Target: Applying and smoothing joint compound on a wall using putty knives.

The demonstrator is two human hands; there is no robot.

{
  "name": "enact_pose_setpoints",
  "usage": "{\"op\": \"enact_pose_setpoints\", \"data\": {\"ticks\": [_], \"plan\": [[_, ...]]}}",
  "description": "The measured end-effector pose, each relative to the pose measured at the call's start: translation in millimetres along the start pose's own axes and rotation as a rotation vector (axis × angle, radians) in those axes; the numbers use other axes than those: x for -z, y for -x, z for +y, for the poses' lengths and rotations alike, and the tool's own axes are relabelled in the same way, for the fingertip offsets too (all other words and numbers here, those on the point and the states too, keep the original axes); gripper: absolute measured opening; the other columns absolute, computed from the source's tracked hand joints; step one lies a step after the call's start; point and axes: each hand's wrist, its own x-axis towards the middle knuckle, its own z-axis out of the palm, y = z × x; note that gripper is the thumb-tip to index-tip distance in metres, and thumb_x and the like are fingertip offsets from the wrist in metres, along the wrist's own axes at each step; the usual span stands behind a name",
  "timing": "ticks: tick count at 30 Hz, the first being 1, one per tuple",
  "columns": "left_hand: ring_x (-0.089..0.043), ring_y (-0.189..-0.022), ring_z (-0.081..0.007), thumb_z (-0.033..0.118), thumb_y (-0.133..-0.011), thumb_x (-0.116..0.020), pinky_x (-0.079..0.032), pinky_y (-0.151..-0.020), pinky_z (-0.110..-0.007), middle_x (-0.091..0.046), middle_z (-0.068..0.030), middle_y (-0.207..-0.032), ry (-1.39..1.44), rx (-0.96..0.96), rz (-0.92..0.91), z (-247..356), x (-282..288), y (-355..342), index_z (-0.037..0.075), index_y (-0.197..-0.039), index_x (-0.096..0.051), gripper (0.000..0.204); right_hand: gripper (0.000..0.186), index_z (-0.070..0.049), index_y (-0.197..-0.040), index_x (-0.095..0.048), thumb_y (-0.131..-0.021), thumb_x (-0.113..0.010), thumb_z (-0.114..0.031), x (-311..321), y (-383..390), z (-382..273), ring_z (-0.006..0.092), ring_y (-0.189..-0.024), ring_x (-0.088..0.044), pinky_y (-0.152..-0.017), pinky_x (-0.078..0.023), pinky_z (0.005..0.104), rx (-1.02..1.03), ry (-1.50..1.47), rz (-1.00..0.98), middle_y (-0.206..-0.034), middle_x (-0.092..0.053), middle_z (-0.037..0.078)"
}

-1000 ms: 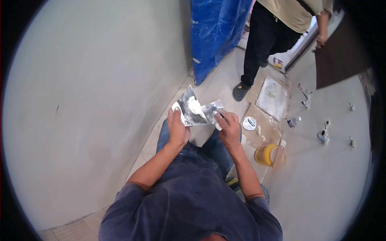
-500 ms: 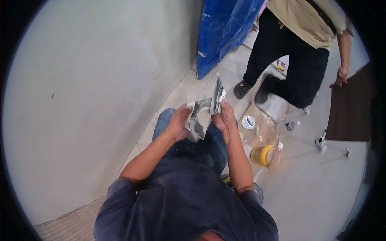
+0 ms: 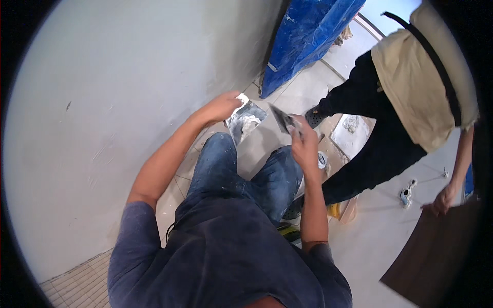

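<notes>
My left hand [image 3: 223, 107] grips a square metal plate [image 3: 239, 123] smeared with white paste, with a thick lump on it, held beside the wall above my left knee. To its right, my right hand [image 3: 304, 136] is closed round a second metal blade [image 3: 280, 117], tilted steeply and apart from the plate. Both are over my jeans-clad legs [image 3: 218, 161].
A plastered wall [image 3: 118, 87] runs along my left, with blue plastic sheeting [image 3: 313, 36] beyond. A co-worker [image 3: 385, 133] steps close on my right, holding a dark brown board [image 3: 431, 246]. A paste-marked white board [image 3: 346, 133], yellow container [image 3: 334, 210] and pipe fitting [image 3: 406, 194] are beside them.
My left hand has moved up toward the wall with the plate, and the two blades are now separated. The co-worker has come closer on the right, carrying the brown board lower in view.
</notes>
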Motion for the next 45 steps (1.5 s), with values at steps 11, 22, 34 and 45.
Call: {"op": "enact_pose_setpoints", "data": {"ticks": [11, 22, 34, 45], "plan": [[-0.074, -0.064, -0.0254, -0.001, -0.077, -0.051, -0.058, -0.06, -0.039, -0.072, -0.0184, -0.076, -1.172, 0.303, -0.377, 37.4, -25.3, -104.7, -0.008, -0.08, -0.069, 0.02, 0.032, -0.007, -0.129, -0.058, -0.096, -0.054, -0.004, -147.8, 9.6, 46.1, 0.0223, -0.095, -0.064, -0.09, -0.048, 0.033, -0.596, -0.797, 0.05, -0.11, -0.069, 0.009], [-0.066, -0.082, -0.0437, 0.02, -0.094, -0.047, -0.049, -0.068, -0.053, -0.063, -0.0314, -0.103, -0.852, -0.719, 0.726, 67.9, 62.4, 42.7, -0.003, -0.091, -0.06, 0.026, 0.04, -0.014, -0.142, -0.042, -0.102, -0.045, -0.017, -119.7, 19.8, 56.1, 0.0252, -0.11, -0.064, -0.092, -0.053, 0.0477, -0.815, -1.411, -0.196, -0.127, -0.062, 0.008], [-0.064, -0.084, -0.0195, 0.012, -0.098, -0.048, -0.053, -0.076, -0.03, -0.067, -0.0149, -0.099, -1.053, -0.988, 1.326, 97.2, 184.8, 293.9, -0.008, -0.104, -0.063, 0.026, 0.036, -0.007, -0.131, -0.049, -0.096, -0.045, -0.014, -226.7, -9.6, 197.4, 0.0319, -0.117, -0.06, -0.1, -0.048, 0.056, -0.972, -1.408, 0.158, -0.129, -0.059, 0.014], [-0.068, -0.092, -0.029, 0.022, -0.086, -0.072, -0.059, -0.082, -0.039, -0.068, -0.0214, -0.107, -1.168, -1.023, 1.377, 61.7, 224.1, 340.3, -0.01, -0.108, -0.062, 0.04, 0.026, -0.019, -0.123, -0.056, -0.097, -0.055, -0.015, -364.9, -29.6, 280.1, 0.0207, -0.09, -0.063, -0.072, -0.051, 0.0466, -1.257, -0.92, 0.126, -0.105, -0.064, 0.002]]}}
